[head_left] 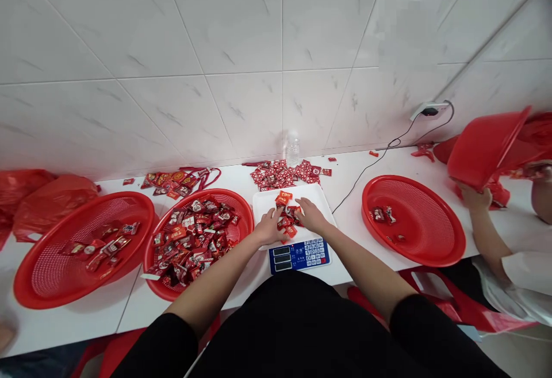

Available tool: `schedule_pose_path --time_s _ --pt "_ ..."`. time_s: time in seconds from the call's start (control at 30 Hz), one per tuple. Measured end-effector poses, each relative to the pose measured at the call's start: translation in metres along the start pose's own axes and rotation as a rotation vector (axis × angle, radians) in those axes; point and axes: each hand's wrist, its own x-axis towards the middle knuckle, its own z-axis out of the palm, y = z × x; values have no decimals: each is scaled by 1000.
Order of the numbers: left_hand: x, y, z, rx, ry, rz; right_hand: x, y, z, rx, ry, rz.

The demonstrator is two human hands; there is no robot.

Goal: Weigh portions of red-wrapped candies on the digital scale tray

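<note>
A white electronic scale [317,205] with a blue keypad front [299,254] stands on the white table before me. A small heap of red-wrapped candies [286,212] lies on its pan. My left hand [268,226] and my right hand [309,215] rest on either side of the heap, fingers curled in against the candies and touching them. Whether either hand grips a candy I cannot make out. Just left of the scale, a red mesh basket [242,205] is full of the same red candies.
A second red basket [52,268] with a few candies sits far left, a third [422,217] nearly bare at right. Loose candies [284,174] and a clear bottle [292,149] lie by the tiled wall. Another person's hand [474,197] tips a red basin [483,145] at right.
</note>
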Motion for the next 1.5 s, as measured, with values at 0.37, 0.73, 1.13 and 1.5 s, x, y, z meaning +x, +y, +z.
schedule_pose_path --time_s 0.37,0.73,1.13,1.5 --pt "10 -13 0 36 165 -35 42 -15 9 -136 -213 -264" --pt "-38 -25 -3 -225 368 -44 -24 26 -2 -141 -80 -143" --pt "-64 -6 -11 -836 236 -171 -29 -8 5 403 197 152" --pt "-68 -5 -23 -1573 391 -476 -17 -56 29 -101 141 -191"
